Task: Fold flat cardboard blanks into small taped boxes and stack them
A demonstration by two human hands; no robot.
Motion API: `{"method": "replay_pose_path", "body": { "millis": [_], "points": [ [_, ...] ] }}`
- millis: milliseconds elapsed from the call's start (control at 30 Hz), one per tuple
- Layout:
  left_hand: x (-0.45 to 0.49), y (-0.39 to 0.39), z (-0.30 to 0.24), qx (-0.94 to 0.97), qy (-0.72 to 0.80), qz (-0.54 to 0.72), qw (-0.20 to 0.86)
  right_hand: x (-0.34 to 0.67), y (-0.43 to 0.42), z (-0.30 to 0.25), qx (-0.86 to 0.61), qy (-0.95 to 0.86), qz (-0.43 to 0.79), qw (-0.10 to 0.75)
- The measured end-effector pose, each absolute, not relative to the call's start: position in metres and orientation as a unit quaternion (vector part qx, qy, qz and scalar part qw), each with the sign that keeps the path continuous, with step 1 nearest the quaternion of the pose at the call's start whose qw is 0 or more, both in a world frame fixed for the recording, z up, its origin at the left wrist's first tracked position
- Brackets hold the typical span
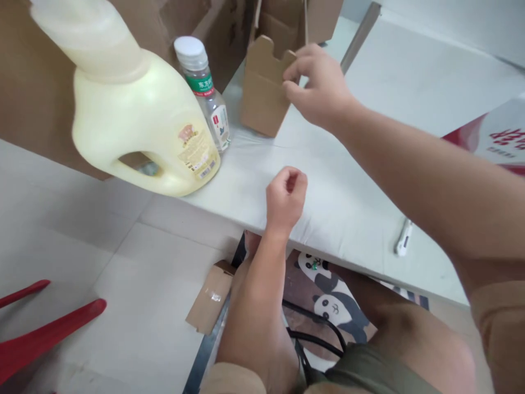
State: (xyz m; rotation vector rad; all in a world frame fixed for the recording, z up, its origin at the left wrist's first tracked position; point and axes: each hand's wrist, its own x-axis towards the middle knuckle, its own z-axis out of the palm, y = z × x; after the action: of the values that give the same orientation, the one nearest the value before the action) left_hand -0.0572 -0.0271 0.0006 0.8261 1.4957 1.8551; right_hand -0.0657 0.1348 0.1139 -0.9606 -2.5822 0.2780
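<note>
A small open cardboard box (264, 96) stands near the back of the white-covered table, its notched front panel facing me. My right hand (320, 90) reaches over from the right, its thumb and fingers closed at the box's right front edge. The fingertips partly overlap the cardboard, so the exact contact is hard to see. Lower down, my left hand (285, 197) hovers at the table's front edge with its fingers curled into a loose fist. Nothing shows in its hollow.
Left of the box stand a clear bottle (209, 101) with a white cap and a big pale-yellow jug (143, 120). A white pen-like tool (404, 238) and a red-and-white package (488, 134) lie to the right. A cardboard piece (211, 298) and red legs (53, 334) are below.
</note>
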Motion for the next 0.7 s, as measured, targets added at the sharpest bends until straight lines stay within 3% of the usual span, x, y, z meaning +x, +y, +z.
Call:
{"method": "replay_pose_path", "body": {
  "millis": [100, 167, 233, 300, 467, 700],
  "points": [
    [-0.059, -0.033, -0.005, 0.260, 0.562, 0.775, 0.125, 0.026, 0.114, 0.103, -0.331, -0.850, 0.192, 0.362],
    [-0.062, -0.036, -0.009, 0.210, 0.565, 0.797, 0.040, 0.096, 0.096, 0.091, -0.306, -0.822, 0.159, 0.454],
    [-0.063, -0.036, -0.012, 0.215, 0.555, 0.803, 0.030, 0.159, 0.075, 0.074, -0.286, -0.781, 0.094, 0.547],
    [-0.059, -0.032, -0.012, 0.302, 0.514, 0.798, 0.086, 0.208, 0.055, 0.053, -0.314, -0.765, 0.101, 0.554],
    [-0.028, -0.013, -0.009, 0.519, 0.356, 0.688, 0.361, 0.258, 0.029, 0.007, -0.413, -0.717, 0.216, 0.519],
    [-0.003, -0.008, -0.005, 0.457, 0.379, 0.672, 0.442, 0.268, 0.036, -0.018, -0.343, -0.614, 0.409, 0.582]
  ]
}}
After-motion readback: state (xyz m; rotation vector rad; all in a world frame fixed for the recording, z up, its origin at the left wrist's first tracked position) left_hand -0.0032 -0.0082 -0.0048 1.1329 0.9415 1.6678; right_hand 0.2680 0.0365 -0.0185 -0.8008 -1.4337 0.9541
